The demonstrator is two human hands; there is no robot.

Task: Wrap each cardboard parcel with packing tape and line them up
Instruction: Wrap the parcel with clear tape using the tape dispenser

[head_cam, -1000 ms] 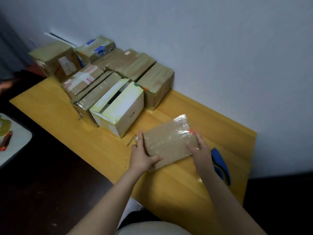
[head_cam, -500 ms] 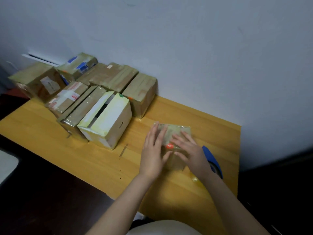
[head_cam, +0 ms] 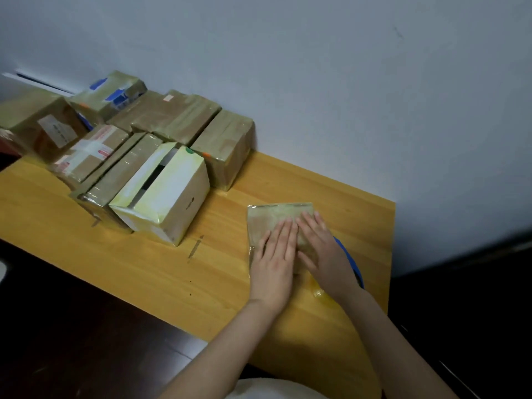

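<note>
Stretching across the view, the wooden surface (head_cam: 144, 269) is carrying the taped parcels (head_cam: 178, 119) behind and left of the white box (head_cam: 169, 194). Right of that box, well apart, the flat parcel (head_cam: 276, 214) is lying turned from how it lay a second ago. The left hand (head_cam: 273, 260) and right hand (head_cam: 322, 249), no longer gripping its ends, are pressing flat on it, fingers straight, probably smoothing tape before it joins the line. The blue tape dispenser (head_cam: 349, 257) is showing farther right.

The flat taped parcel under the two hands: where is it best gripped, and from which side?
Probably its left and far edges, thumb on top and fingers slid under. The flat parcel lies thin on the table under the left hand and right hand; the blue tape dispenser crowds its right side.
</note>
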